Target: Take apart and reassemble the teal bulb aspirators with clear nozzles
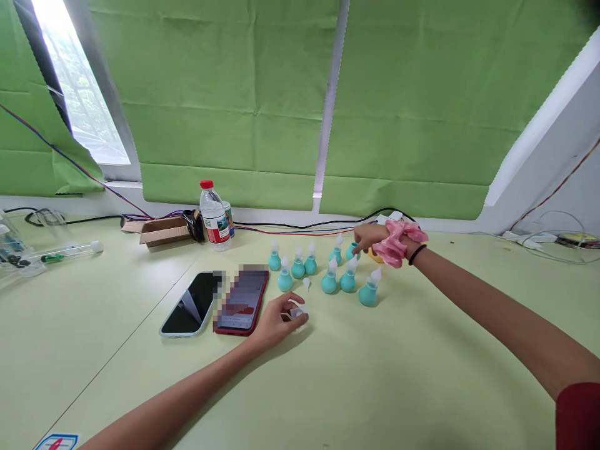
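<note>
My left hand rests low over the table, its fingers curled round a small translucent white nozzle piece. A loose white nozzle tip lies on the table just beyond it. My right hand reaches to the back of the group, with its fingers down at a teal squeeze bulb; part of the grip is hidden by the hand. Several more teal squeeze bulbs with clear pointed nozzles stand upright between the hands, among them a front bulb and a left bulb.
Left of my left hand lie a red-cased phone and a light-cased phone. Behind them stand a red-capped bottle and an open cardboard box. An orange thing shows beneath my right wrist. Cables run along the wall.
</note>
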The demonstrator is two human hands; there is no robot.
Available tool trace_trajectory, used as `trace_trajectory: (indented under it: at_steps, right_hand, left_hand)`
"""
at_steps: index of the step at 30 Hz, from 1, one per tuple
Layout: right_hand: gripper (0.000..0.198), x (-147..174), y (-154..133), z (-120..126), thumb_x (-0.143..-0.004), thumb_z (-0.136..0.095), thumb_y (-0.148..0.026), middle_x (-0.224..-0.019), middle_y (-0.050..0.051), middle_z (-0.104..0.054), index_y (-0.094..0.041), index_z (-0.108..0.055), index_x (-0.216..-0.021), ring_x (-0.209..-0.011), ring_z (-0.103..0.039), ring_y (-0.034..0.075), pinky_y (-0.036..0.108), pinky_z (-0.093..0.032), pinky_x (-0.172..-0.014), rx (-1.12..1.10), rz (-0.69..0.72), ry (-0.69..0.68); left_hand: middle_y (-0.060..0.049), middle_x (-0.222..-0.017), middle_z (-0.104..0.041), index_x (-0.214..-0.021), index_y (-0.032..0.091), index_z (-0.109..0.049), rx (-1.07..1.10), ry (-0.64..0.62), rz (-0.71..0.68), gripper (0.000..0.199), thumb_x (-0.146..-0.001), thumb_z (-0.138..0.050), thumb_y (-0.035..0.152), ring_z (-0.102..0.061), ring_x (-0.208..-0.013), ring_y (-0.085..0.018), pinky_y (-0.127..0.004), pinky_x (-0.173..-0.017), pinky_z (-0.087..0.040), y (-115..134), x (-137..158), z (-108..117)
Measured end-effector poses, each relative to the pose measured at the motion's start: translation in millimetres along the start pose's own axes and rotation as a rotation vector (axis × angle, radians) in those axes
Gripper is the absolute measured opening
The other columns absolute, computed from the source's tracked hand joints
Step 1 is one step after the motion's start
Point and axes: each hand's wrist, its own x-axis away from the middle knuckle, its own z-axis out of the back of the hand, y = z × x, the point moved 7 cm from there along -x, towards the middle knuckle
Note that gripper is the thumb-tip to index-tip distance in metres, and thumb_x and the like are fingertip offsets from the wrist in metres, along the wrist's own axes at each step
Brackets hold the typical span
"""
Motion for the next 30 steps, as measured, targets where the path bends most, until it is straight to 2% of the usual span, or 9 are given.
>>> trace_trajectory:
  at_steps: [2, 5, 9, 12, 15, 18, 23, 27, 30]
  right_hand:
    - [0.057, -10, -5, 4, -0.075, -0.036, -0.044, -0.041, -0.003, -0.046, -0.002, -0.052, -0.040, -0.032, -0.040, -0.003, 0.014, -0.027, -0.039, 0.065, 0.007, -0.180]
    - [0.035, -6, -29, 22, -0.051, -0.067, -0.036, -0.031, -0.005, -0.043, -0.010, -0.050, -0.035, -0.029, -0.035, 0.000, 0.016, -0.021, -0.034, 0.136, 0.064, -0.331]
    - [0.030, 55, -97, 14, -0.064, -0.057, -0.036, -0.046, -0.002, -0.049, -0.015, -0.052, -0.044, -0.041, -0.042, 0.005, 0.018, -0.029, -0.040, 0.117, 0.446, -0.428]
    - [0.021, 121, -121, -31, -0.065, -0.055, -0.026, -0.056, -0.001, -0.053, -0.016, -0.048, -0.048, -0.045, -0.043, 0.006, 0.020, -0.032, -0.044, 0.019, 0.568, -0.539]
    - [0.017, 162, -111, -75, -0.061, -0.054, -0.021, -0.054, -0.001, -0.050, -0.017, -0.042, -0.049, -0.047, -0.042, 0.008, 0.022, -0.031, -0.046, 0.023, 0.492, -0.410]
    - [0.015, 176, -88, -97, -0.061, -0.053, -0.022, -0.051, -0.005, -0.044, -0.019, -0.039, -0.058, -0.046, -0.039, 0.008, 0.021, -0.030, -0.045, -0.076, 0.287, -0.258]
    - [0.021, 180, -81, -104, -0.066, -0.052, -0.022, -0.078, 0.001, -0.054, -0.020, -0.043, -0.085, -0.069, -0.050, 0.014, 0.024, -0.039, -0.061, -0.236, 0.212, -0.253]
    - [0.002, 175, -75, -103, -0.071, -0.047, -0.021, -0.066, 0.000, -0.049, -0.020, -0.045, -0.072, -0.061, -0.046, 0.014, 0.025, -0.038, -0.057, -0.170, 0.208, -0.219]
    - [0.010, 174, -71, -105, -0.066, -0.054, -0.023, -0.065, 0.001, -0.050, -0.019, -0.045, -0.068, -0.063, -0.047, 0.015, 0.026, -0.038, -0.058, -0.109, 0.246, -0.170]
  left_hand:
    - [-0.001, -0.065, -0.055, -0.086, 0.013, -0.053, -0.001, 0.018, -0.006, 0.027, -0.066, -0.058, 0.030, -0.052, -0.057, -0.011, -0.021, -0.052, -0.042, -3, -1, 1]
    - [-0.005, -0.075, -0.058, -0.088, 0.012, -0.056, 0.009, 0.049, 0.007, 0.030, -0.062, -0.062, 0.028, -0.054, -0.066, -0.014, -0.023, -0.058, -0.044, -9, -3, 4]
    - [-0.004, -0.067, -0.057, -0.096, 0.009, -0.056, 0.090, 0.015, 0.064, 0.037, -0.066, -0.059, 0.029, -0.050, -0.053, -0.010, -0.023, -0.054, -0.042, -15, -5, 1]
    - [-0.002, -0.062, -0.054, -0.097, 0.008, -0.055, 0.141, -0.037, 0.064, 0.039, -0.068, -0.057, 0.034, -0.047, -0.048, -0.008, -0.022, -0.049, -0.039, -12, -4, -3]
    - [0.000, -0.057, -0.049, -0.097, 0.008, -0.053, 0.181, -0.089, 0.066, 0.042, -0.070, -0.055, 0.040, -0.044, -0.043, -0.007, -0.019, -0.041, -0.035, -8, -2, -8]
    - [0.004, -0.052, -0.044, -0.095, 0.012, -0.049, 0.213, -0.110, 0.076, 0.040, -0.072, -0.050, 0.045, -0.038, -0.039, -0.005, -0.016, -0.035, -0.027, -7, 0, -10]
    - [0.007, -0.050, -0.044, -0.091, 0.019, -0.039, 0.356, -0.170, 0.133, 0.032, -0.075, -0.046, 0.046, -0.035, -0.037, -0.004, -0.014, -0.034, -0.023, -6, 1, -16]
    - [0.006, -0.051, -0.042, -0.088, 0.017, -0.043, 0.444, -0.187, 0.177, 0.030, -0.074, -0.049, 0.043, -0.037, -0.039, -0.004, -0.015, -0.036, -0.028, -7, 0, -17]
    - [0.002, -0.057, -0.048, -0.090, 0.015, -0.045, 0.486, -0.232, 0.192, 0.032, -0.071, -0.055, 0.039, -0.043, -0.044, -0.007, -0.019, -0.040, -0.036, -6, 1, -21]
